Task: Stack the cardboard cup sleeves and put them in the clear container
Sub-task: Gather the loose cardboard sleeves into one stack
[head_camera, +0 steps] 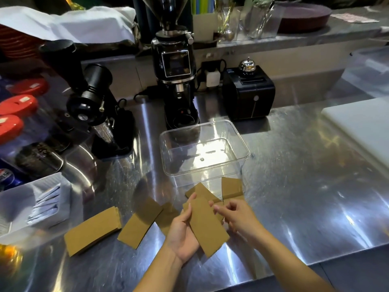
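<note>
- Left hand [182, 234], palm up, cradles a flat sleeve [207, 226] just in front of the container [205, 152].
- Right hand [237, 218] hovers beside it, fingers loosely curled, gripping nothing.
- Other sleeves [137, 225] lie flat on the counter [294, 186], left of and before the container.

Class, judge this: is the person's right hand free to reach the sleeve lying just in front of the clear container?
Probably yes: the right hand looks empty, and that sleeve lies uncovered just beyond its fingers.

Six sleeves [205, 224], one clear container [203, 152]
</note>
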